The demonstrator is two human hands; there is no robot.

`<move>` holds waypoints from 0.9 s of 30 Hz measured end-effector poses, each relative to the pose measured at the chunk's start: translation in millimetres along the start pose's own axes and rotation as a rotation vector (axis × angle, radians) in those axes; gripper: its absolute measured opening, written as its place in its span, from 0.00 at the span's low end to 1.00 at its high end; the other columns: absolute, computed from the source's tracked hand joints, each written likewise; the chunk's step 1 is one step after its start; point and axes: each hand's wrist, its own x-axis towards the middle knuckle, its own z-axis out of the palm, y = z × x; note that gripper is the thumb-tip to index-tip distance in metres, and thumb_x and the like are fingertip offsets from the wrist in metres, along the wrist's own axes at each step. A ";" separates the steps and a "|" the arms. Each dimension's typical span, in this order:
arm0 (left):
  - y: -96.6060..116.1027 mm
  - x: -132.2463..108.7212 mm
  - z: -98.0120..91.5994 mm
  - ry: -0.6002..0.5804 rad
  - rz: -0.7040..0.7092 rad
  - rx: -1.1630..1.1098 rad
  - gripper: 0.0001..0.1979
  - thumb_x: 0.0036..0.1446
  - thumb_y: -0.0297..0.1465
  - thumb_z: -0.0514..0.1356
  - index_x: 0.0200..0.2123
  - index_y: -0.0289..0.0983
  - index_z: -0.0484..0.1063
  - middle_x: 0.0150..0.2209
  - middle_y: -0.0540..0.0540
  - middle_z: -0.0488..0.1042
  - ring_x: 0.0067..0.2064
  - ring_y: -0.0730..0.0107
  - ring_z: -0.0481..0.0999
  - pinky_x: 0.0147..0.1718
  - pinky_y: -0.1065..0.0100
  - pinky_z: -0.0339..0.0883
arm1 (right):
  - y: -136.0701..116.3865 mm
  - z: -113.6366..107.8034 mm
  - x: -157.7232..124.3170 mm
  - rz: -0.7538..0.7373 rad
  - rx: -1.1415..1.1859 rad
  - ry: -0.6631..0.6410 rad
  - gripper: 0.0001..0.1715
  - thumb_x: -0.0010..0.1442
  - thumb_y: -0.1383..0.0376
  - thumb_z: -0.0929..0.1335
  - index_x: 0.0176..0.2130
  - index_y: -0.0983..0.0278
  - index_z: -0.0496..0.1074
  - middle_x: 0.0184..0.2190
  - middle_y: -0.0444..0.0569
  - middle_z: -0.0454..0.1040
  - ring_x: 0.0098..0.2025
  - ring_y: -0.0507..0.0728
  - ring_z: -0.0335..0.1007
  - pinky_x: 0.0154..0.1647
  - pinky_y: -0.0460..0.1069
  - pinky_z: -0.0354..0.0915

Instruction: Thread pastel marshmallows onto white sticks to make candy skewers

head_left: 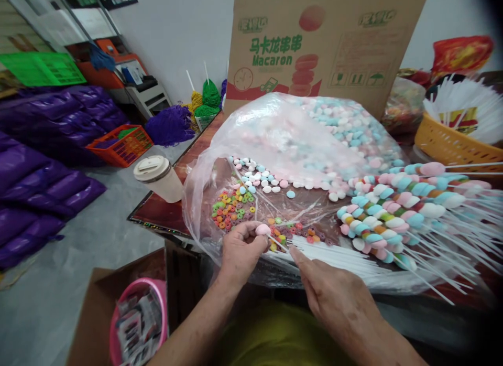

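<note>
My left hand point(240, 250) pinches a pink marshmallow candy point(262, 229) at the near edge of a clear plastic sheet point(275, 130). My right hand point(338, 298) holds a thin white stick point(280, 244) whose tip points into that candy. Just beyond the hands lie small coloured ring candies point(231, 206). Farther back spreads a heap of pink, white and blue marshmallows point(338, 130). On the right rests a pile of finished skewers point(396, 208) loaded with candies. Loose white sticks point(338, 253) lie under my right hand.
A lidded paper cup point(159, 178) stands at the table's left corner. A big "Macaron" cardboard box point(318, 41) rises behind. An orange basket point(451, 143) of white sticks sits at right. Below left, a pink bucket point(137, 319) sits in a carton; purple bags point(43, 167) cover the floor.
</note>
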 end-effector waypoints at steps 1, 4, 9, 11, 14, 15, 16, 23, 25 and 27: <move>-1.7 -0.1 -0.4 -0.007 0.022 0.031 0.09 0.38 0.25 0.61 0.29 0.33 0.72 0.23 0.50 0.73 0.24 0.74 0.72 0.26 0.72 0.67 | -0.7 -1.1 0.4 0.016 -0.033 -0.022 0.24 0.54 0.71 0.60 0.50 0.62 0.66 0.20 0.45 0.73 0.17 0.52 0.67 0.15 0.44 0.50; -8.0 -1.9 -2.1 -0.016 0.135 0.164 0.09 0.41 0.26 0.60 0.31 0.34 0.73 0.25 0.50 0.74 0.25 0.74 0.72 0.27 0.73 0.66 | -4.7 -6.2 3.5 0.046 -0.121 -0.047 0.25 0.50 0.72 0.63 0.49 0.61 0.67 0.18 0.43 0.72 0.14 0.52 0.66 0.13 0.45 0.45; -13.3 -7.8 -0.8 0.026 0.333 0.346 0.09 0.43 0.26 0.59 0.31 0.37 0.75 0.27 0.50 0.76 0.28 0.72 0.72 0.30 0.73 0.66 | -13.3 -12.1 7.4 0.036 -0.199 -0.038 0.28 0.45 0.75 0.64 0.47 0.62 0.68 0.16 0.43 0.70 0.13 0.53 0.65 0.13 0.46 0.43; -12.7 -8.7 1.1 0.047 0.339 0.332 0.08 0.43 0.26 0.59 0.30 0.37 0.76 0.27 0.50 0.76 0.28 0.72 0.72 0.30 0.73 0.66 | -14.3 -10.8 6.1 0.019 -0.212 -0.031 0.28 0.44 0.75 0.63 0.47 0.62 0.68 0.16 0.44 0.70 0.13 0.53 0.65 0.13 0.45 0.45; -13.8 -8.6 3.6 0.018 0.275 0.243 0.07 0.42 0.26 0.59 0.28 0.37 0.75 0.25 0.50 0.75 0.26 0.71 0.72 0.28 0.72 0.66 | -12.5 -6.0 2.6 -0.007 -0.208 -0.010 0.29 0.44 0.75 0.62 0.47 0.62 0.67 0.17 0.44 0.70 0.14 0.52 0.65 0.13 0.45 0.46; -15.9 -8.9 4.4 0.009 0.275 0.233 0.07 0.42 0.26 0.59 0.28 0.37 0.76 0.25 0.50 0.75 0.27 0.70 0.72 0.28 0.72 0.66 | -11.8 -4.1 1.6 -0.011 -0.206 -0.005 0.29 0.44 0.75 0.62 0.47 0.62 0.67 0.17 0.44 0.71 0.14 0.52 0.65 0.13 0.45 0.46; -19.1 -9.7 5.5 0.007 0.291 0.238 0.08 0.42 0.25 0.59 0.28 0.37 0.76 0.26 0.50 0.76 0.28 0.69 0.72 0.30 0.70 0.67 | -11.4 -2.0 0.9 -0.011 -0.206 -0.003 0.29 0.44 0.75 0.62 0.47 0.62 0.66 0.17 0.44 0.71 0.13 0.52 0.65 0.13 0.45 0.46; -40.7 -21.0 17.6 -0.160 0.278 0.333 0.09 0.48 0.27 0.55 0.31 0.39 0.75 0.26 0.49 0.74 0.28 0.69 0.70 0.30 0.71 0.64 | -8.4 22.1 7.0 0.063 -0.110 -0.069 0.24 0.46 0.78 0.60 0.42 0.63 0.68 0.20 0.45 0.72 0.18 0.53 0.68 0.16 0.45 0.51; -30.2 -15.5 10.2 -0.231 0.268 0.409 0.11 0.48 0.29 0.56 0.37 0.40 0.74 0.26 0.50 0.73 0.26 0.70 0.68 0.28 0.71 0.62 | 0.5 29.1 9.3 0.097 0.055 -0.046 0.17 0.51 0.77 0.59 0.37 0.63 0.68 0.22 0.45 0.73 0.21 0.53 0.69 0.19 0.44 0.55; -13.2 -0.4 -4.9 -0.218 0.280 0.544 0.21 0.47 0.32 0.59 0.47 0.43 0.69 0.27 0.51 0.74 0.24 0.70 0.67 0.27 0.71 0.61 | 12.1 33.2 10.4 0.143 0.245 0.015 0.11 0.58 0.71 0.57 0.32 0.63 0.66 0.22 0.45 0.72 0.23 0.52 0.68 0.23 0.45 0.58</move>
